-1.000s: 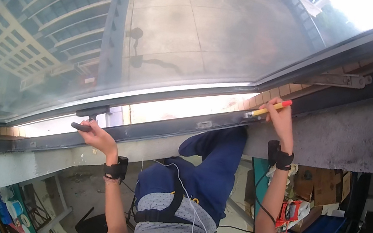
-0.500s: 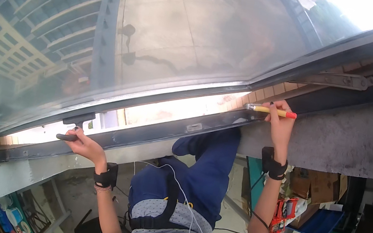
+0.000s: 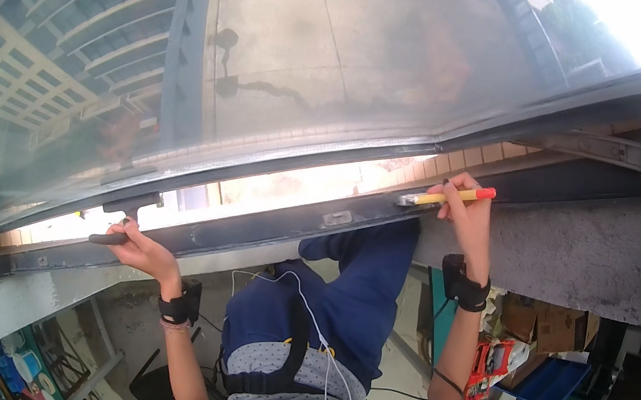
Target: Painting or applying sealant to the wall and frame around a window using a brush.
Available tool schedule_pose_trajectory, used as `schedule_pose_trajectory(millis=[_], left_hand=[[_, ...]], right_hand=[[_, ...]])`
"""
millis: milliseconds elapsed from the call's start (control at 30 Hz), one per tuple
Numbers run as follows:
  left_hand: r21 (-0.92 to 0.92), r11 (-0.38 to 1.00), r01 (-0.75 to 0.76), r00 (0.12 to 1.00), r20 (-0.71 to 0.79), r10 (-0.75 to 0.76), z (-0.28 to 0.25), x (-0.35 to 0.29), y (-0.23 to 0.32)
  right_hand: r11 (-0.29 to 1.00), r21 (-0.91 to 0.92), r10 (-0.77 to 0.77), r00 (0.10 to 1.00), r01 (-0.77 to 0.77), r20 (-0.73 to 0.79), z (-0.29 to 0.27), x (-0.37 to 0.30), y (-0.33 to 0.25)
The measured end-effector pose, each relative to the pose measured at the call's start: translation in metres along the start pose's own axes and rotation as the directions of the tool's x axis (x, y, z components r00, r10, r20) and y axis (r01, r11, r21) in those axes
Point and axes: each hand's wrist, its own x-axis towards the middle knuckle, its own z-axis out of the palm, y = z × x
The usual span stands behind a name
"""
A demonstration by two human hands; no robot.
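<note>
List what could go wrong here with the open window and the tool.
The right hand holds a yellow-handled tool at the window frame, above the open gap: if it slips, it may drop outside. The left hand grips the window handle; the glass pane could swing.

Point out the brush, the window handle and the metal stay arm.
brush (image 3: 451, 197), head view, on its yellow handle, held by the right hand (image 3: 467, 217).
window handle (image 3: 111, 237), head view, on its dark grip at the left hand (image 3: 143, 250).
stay arm (image 3: 595, 148), head view, mid-bar.
</note>
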Motion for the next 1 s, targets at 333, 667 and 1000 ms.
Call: schedule_pose_trajectory(millis=[333, 667, 1000], left_hand=[[0.069, 0.997, 0.018, 0.999, -0.03, -0.016, -0.004, 0.001, -0.003], [0.07, 0.997, -0.024, 0.999, -0.03, 0.026, -0.002, 0.003, -0.003], [0.075, 0.997, -0.032, 0.999, -0.036, 0.035, 0.0, 0.003, 0.001]], right_hand=[[0.997, 0.055, -0.049, 0.988, 0.058, -0.147, -0.008, 0.002, -0.03], [0.966, -0.256, 0.021, 0.998, -0.035, -0.054, 0.0, -0.002, -0.007], [0.965, 0.245, -0.069, 0.99, 0.098, -0.123, 0.003, 0.008, -0.012]])
